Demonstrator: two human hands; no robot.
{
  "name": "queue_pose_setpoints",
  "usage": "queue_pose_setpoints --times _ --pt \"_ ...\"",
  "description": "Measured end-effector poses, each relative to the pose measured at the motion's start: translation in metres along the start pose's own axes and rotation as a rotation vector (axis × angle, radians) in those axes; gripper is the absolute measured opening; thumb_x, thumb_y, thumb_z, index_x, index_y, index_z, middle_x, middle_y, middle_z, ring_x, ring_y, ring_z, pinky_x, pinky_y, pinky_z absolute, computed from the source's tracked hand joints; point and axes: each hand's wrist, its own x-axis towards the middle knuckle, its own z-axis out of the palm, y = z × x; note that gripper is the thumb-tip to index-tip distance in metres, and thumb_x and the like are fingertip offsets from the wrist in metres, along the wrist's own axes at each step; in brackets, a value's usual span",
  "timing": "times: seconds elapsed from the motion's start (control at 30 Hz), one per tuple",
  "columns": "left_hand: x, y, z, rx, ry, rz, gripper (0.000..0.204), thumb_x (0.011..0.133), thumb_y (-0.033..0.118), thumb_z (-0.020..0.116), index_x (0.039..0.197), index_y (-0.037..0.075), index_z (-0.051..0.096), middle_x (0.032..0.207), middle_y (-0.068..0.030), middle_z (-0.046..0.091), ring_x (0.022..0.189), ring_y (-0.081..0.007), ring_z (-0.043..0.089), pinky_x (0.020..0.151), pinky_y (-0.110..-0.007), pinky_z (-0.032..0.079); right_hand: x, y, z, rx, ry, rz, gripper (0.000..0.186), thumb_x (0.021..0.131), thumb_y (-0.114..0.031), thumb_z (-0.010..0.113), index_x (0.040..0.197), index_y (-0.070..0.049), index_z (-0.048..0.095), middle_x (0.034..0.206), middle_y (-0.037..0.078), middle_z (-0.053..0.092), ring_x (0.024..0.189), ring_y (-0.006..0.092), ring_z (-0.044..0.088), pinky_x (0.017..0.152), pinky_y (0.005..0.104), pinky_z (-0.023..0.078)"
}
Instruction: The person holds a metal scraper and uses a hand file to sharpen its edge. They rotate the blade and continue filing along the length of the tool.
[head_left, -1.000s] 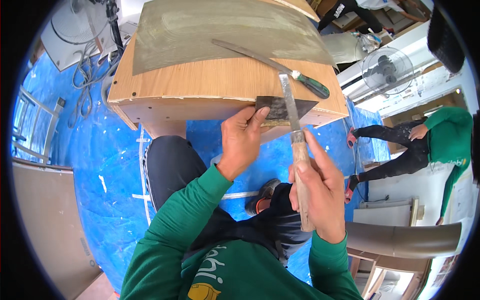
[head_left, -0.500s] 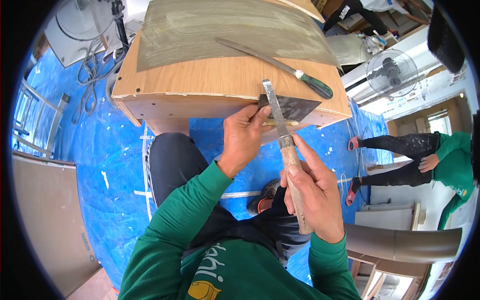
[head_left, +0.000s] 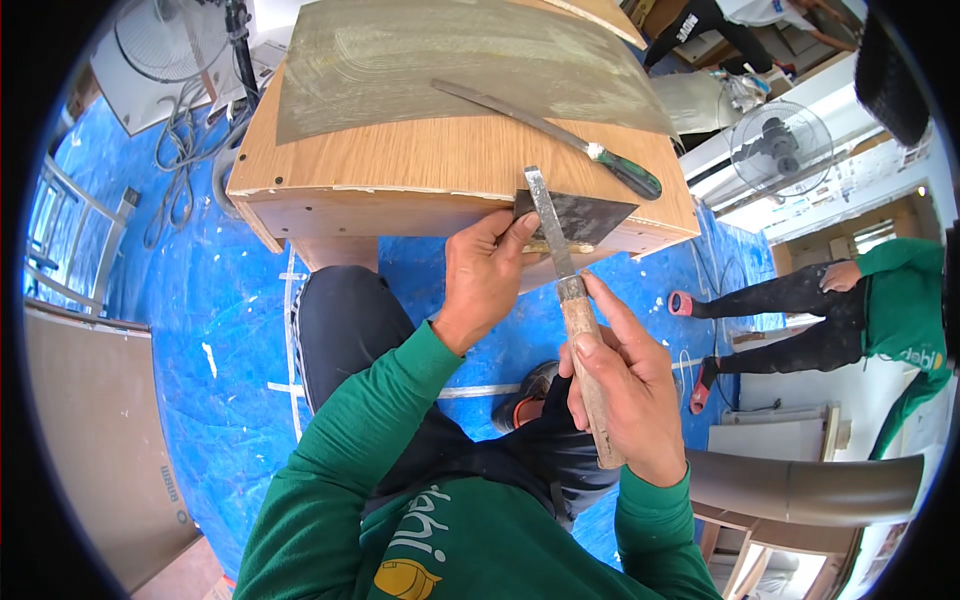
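Note:
My right hand [head_left: 635, 385] is closed round the worn wooden handle of a chisel [head_left: 550, 235], its forefinger stretched along the handle. The flat metal blade points away from me and crosses over a small dark rectangular sheet [head_left: 597, 216]. Between thumb and fingers, my left hand [head_left: 482, 275] pinches this sheet's left corner, close beside the blade. The sheet lies against the near edge of a wood-grain cabinet box [head_left: 390, 165]. On top of the box rests a long file [head_left: 520, 117] with a green and black handle. My left fingertips are partly hidden behind the sheet.
A large grey-brown laminate sheet [head_left: 440, 60] covers the box's far part. Blue floor sheeting [head_left: 210, 300] surrounds me. Fans stand at far left [head_left: 170, 35] and right [head_left: 782, 145]. Cables [head_left: 175, 170] lie at left. A person in green [head_left: 905, 300] is at right.
The chisel's tip has dropped very slightly toward me, while both hands keep their grips. At right, the person in green has shifted a leg, and their visible hand has moved up.

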Motion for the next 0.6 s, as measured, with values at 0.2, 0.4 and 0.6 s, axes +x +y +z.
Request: queue_pose_setpoints --times 0.2,0.4,0.6 --pt "0.001 -0.003 -0.006 0.08 -0.013 0.004 0.033 0.111 0.016 0.073 0.091 -0.009 0.069 0.076 -0.0018 0.059 0.077 -0.0055 0.053 0.07 -0.034 0.067 -0.002 -0.005 0.003 -0.074 0.022 0.017 0.062 0.115 -0.017 0.057 0.173 -0.005 0.04 0.091 0.007 0.065 0.057 0.0101 0.058 0.053 0.0281 0.049" --pt "-0.006 0.001 -0.002 0.082 0.01 0.045 0.03 0.11 0.014 0.074 0.091 -0.008 0.069 0.075 -0.0029 0.059 0.076 -0.0049 0.052 0.064 -0.034 0.063 0.029 -0.008 0.015 -0.212 0.02 -0.068 0.063 0.113 -0.015 0.06 0.172 -0.004 0.042 0.09 0.006 0.065 0.055 0.011 0.057 0.052 0.03 0.049" --pt "0.002 -0.001 -0.006 0.121 -0.058 -0.02 0.03 0.113 0.016 0.069 0.091 -0.004 0.069 0.084 0.0001 0.064 0.084 -0.0044 0.06 0.078 -0.031 0.069 0.029 -0.003 0.003 -0.091 0.054 -0.09 0.065 0.112 -0.013 0.06 0.173 -0.005 0.04 0.092 0.006 0.064 0.057 0.0102 0.058 0.051 0.0293 0.049"
